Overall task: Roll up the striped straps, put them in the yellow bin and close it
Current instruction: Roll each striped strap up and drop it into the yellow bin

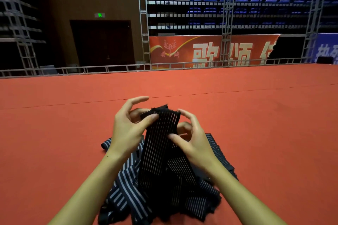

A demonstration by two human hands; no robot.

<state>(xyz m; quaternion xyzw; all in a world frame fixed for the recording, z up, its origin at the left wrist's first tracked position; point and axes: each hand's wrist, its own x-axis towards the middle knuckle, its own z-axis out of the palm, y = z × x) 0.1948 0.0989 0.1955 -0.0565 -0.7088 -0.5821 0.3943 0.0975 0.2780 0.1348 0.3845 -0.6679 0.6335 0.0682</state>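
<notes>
A black strap with thin pale stripes (161, 133) is held up above the red floor, its frayed top end between both hands. My left hand (130, 128) pinches the strap's top left edge with thumb and fingers. My right hand (190, 139) grips the right edge, thumb on the front of the strap. The strap hangs down into a loose pile of dark striped straps (128, 193) lying on the floor under my forearms. No yellow bin is in view.
Red carpet floor (256, 124) stretches out in front and to both sides. A low metal rail (109, 69) borders its far edge, with truss towers, a red banner (210, 51) and blue seating behind.
</notes>
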